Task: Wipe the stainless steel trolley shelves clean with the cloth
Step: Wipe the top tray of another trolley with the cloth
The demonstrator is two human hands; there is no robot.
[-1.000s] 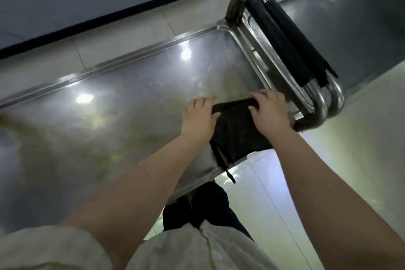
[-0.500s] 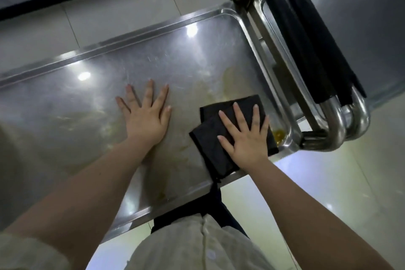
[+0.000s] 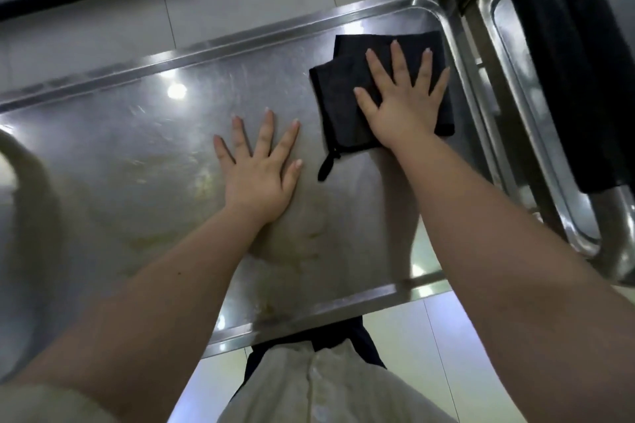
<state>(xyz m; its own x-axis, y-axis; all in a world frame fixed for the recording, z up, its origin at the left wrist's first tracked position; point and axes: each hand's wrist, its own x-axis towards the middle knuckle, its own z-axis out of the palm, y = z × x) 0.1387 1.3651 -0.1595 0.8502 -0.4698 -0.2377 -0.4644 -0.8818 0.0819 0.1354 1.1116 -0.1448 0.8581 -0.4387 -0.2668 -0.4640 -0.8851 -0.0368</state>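
The cloth (image 3: 338, 96) looks soft, light and floppy, so a loose touch would probably bunch it. Flat palm pressure on its middle seems a better bet than pinching an edge. It's a dark folded square with a small loop (image 3: 326, 165) trailing off its lower left corner, and it's lying in the upper right of the trolley shelf (image 3: 137, 148) by the rim. The right hand (image 3: 402, 106) presses on it with straight, spread fingers. The left hand (image 3: 257, 178) lies splayed on bare steel just beside it, holding nothing.

Probably some canteen or service back-room; stainless steel trolley (image 3: 120, 148) with black-padded handle (image 3: 536, 45); glossy pale floor tiles (image 3: 240, 0) underneath.
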